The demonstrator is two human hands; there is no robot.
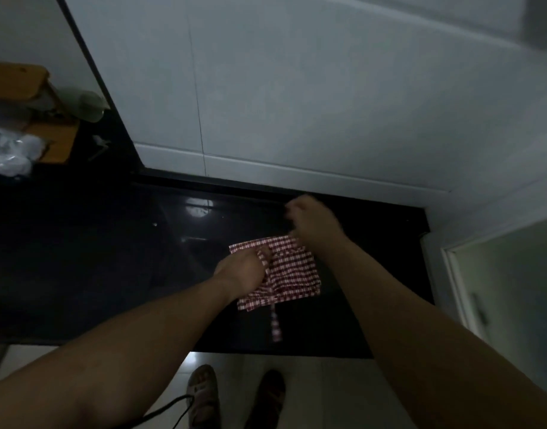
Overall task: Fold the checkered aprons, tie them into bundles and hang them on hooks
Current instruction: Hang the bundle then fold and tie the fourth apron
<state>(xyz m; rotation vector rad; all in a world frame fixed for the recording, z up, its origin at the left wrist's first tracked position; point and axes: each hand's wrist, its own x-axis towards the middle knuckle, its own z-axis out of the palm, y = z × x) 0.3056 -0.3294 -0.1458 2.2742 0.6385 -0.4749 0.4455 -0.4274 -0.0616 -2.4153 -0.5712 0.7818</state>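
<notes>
**Head view** (only view supplied; dim, some blur)

**Task item:** checkered apron (292,270), folded to a rough square, lies flat on the black counter (95,243). One strap (276,323) trails from the apron's near edge twd the counter front.

**Grip:**
- L hand (241,270) sits on the apron's left part, fingers bent down into the cloth, appar. pinching a strip of it.
- R hand (312,218) is raised just beyond the apron's far right corner, fingers curled, blurred. Whether it has a strap or nothing, cannot tell.

**Judged step:** tying the bundle. No knot seen, nothing hung.

**Risks:**
1. Folds may spring open if the L hand lifts before a knot is drawn. Cause: loose cloth on a glossy counter.
2. A pull by the R hand could drag the apron twd the wall or skew the square, since only one side is pinned.
3. The trailing strap may slip over the counter front & tug the bundle w/ it.

**Surroundings:**
- White tiled wall (297,88) is close behind the apron and limits room for the R hand.
- Well left of the apron: wooden rack (24,88), white plastic bag (9,153), and a pale cup-like item (91,103), unclear.
- Right of the apron: pale door front (498,289).
- Below the apron, on the floor: sandalled feet (204,394) and a dark cable (173,407).
- No hooks seen, and no second apron.
</notes>
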